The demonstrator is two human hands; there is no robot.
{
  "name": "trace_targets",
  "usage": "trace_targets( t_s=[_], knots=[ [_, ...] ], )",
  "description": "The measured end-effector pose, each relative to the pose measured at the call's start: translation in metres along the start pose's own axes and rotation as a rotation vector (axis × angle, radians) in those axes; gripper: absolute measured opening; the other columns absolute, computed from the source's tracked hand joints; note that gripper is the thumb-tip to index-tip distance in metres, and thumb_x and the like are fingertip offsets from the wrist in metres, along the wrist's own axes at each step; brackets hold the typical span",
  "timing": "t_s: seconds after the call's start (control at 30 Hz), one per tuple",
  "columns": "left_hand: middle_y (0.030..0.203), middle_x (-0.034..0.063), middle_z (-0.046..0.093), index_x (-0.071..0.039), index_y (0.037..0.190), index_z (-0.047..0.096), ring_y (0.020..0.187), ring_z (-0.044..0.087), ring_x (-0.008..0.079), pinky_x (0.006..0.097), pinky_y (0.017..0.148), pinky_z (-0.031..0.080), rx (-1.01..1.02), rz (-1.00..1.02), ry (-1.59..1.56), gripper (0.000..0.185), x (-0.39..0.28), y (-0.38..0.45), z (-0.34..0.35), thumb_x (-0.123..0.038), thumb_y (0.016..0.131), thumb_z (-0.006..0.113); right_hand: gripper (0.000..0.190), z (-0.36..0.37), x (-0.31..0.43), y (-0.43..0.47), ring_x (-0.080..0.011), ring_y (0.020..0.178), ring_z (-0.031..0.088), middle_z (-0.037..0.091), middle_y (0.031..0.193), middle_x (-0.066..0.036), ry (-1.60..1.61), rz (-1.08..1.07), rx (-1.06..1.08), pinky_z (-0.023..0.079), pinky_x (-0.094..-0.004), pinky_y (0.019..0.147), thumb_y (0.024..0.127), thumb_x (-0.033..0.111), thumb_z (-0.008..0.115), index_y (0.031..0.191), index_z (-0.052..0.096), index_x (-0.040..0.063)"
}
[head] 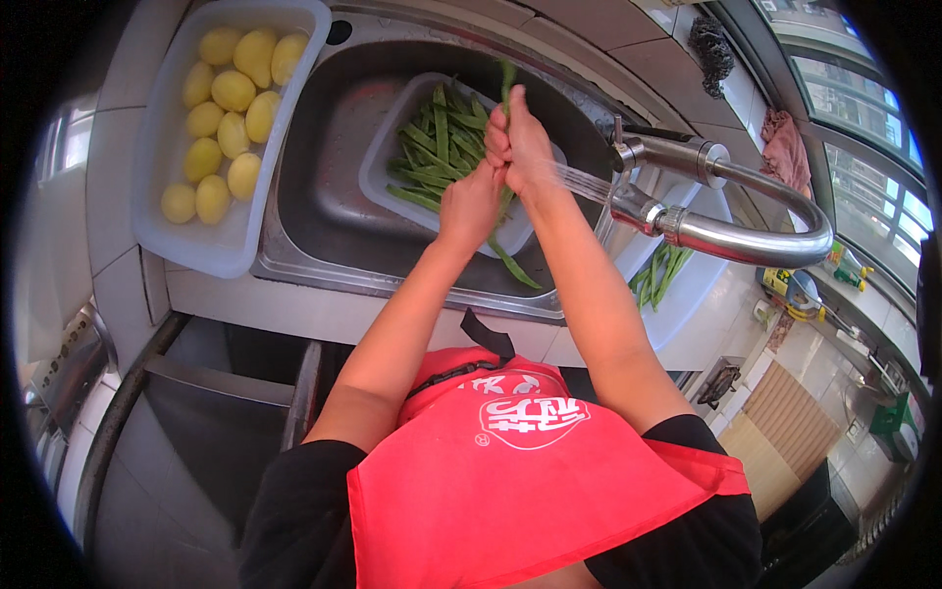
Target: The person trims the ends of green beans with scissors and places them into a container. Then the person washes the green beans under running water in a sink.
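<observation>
Both my hands are closed around long green beans [511,259] over a sink. My left hand [471,202] grips them lower down, and one bean hangs out below it. Just above and to the right, my right hand [524,143] holds them with a green tip poking out past the thumb. Water from the faucet [640,210] runs onto my right wrist. Beneath my hands, a translucent plastic basin [375,173] stands in the stainless steel sink [313,206], with a heap of flat green beans [434,147] in it. My fingers hide part of the held beans.
On the left, a plastic tub [254,221] holds several peeled potatoes [233,135]. Right of the sink, another tub [673,313] contains some green beans [660,274]. The curved faucet neck [802,235] reaches over the right side. A pink cloth [786,151] lies by the window.
</observation>
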State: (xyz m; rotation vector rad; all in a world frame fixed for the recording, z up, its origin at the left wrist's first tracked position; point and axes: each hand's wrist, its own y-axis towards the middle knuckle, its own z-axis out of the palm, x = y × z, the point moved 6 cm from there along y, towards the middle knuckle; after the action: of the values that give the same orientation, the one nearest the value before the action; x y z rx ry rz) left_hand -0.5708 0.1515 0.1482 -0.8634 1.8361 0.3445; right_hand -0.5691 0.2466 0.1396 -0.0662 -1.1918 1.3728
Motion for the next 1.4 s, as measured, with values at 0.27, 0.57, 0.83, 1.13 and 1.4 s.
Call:
trace_targets(
  t_s=[0.27, 0.57, 0.83, 1.13, 1.4],
  knots=[
    [0.079, 0.0155, 0.057, 0.007, 0.09, 0.047, 0.069, 0.056, 0.0275, 0.0338, 0.062, 0.044, -0.391, -0.463, -0.186, 0.031, 0.18, 0.006, 0.053, -0.024, 0.085, 0.051, 0.029, 0.006, -0.003, -0.006, -0.0039, 0.043, 0.03, 0.042, 0.063, 0.001, -0.507, -0.076, -0.241, 0.025, -0.0199, 0.04, 0.088, 0.034, 0.048, 0.086, 0.051, 0.005],
    [0.086, 0.009, 0.058, -0.001, 0.095, 0.047, 0.076, 0.055, 0.0154, 0.027, 0.058, 0.045, -0.269, -0.735, -0.945, 0.018, 0.147, -0.005, 0.055, -0.014, 0.083, 0.051, 0.036, -0.06, -0.05, -0.005, -0.0149, 0.054, 0.053, 0.058, 0.073, -0.011, -1.341, -0.405, -0.232, 0.043, -0.0282, 0.053, 0.09, 0.033, 0.041, 0.092, 0.057, 0.001],
    [0.078, 0.0037, 0.051, -0.004, 0.097, 0.046, 0.066, 0.051, 0.0135, 0.0268, 0.051, 0.042, -0.099, -0.583, -1.218, 0.014, 0.072, 0.023, 0.049, -0.015, 0.088, 0.045, 0.032, -0.04, -0.059, -0.042, -0.0206, 0.049, 0.055, 0.053, 0.049, -0.007, -1.192, -0.067, -0.246, 0.044, -0.0348, 0.052, 0.089, 0.029, 0.043, 0.078, 0.055, 0.002],
    [0.079, 0.0035, 0.054, -0.005, 0.092, 0.05, 0.072, 0.05, 0.0114, 0.0274, 0.06, 0.041, -0.098, -0.528, -1.104, 0.021, 0.035, 0.03, 0.044, -0.023, 0.091, 0.041, 0.024, -0.043, -0.028, -0.035, -0.0168, 0.067, 0.057, 0.058, 0.068, -0.01, -0.686, -0.227, -0.345, 0.044, -0.0305, 0.054, 0.089, 0.021, 0.043, 0.097, 0.052, 0.001],
    [0.076, 0.0063, 0.056, -0.001, 0.09, 0.052, 0.072, 0.056, 0.016, 0.0268, 0.064, 0.044, -0.01, -0.583, -1.122, 0.04, 0.035, 0.044, 0.021, -0.036, 0.093, 0.032, 0.013, -0.018, -0.039, -0.018, -0.0138, 0.061, 0.052, 0.053, 0.069, -0.006, -0.503, -0.216, -0.202, 0.044, -0.0281, 0.057, 0.089, 0.013, 0.043, 0.093, 0.048, 0.002]
  ],
)
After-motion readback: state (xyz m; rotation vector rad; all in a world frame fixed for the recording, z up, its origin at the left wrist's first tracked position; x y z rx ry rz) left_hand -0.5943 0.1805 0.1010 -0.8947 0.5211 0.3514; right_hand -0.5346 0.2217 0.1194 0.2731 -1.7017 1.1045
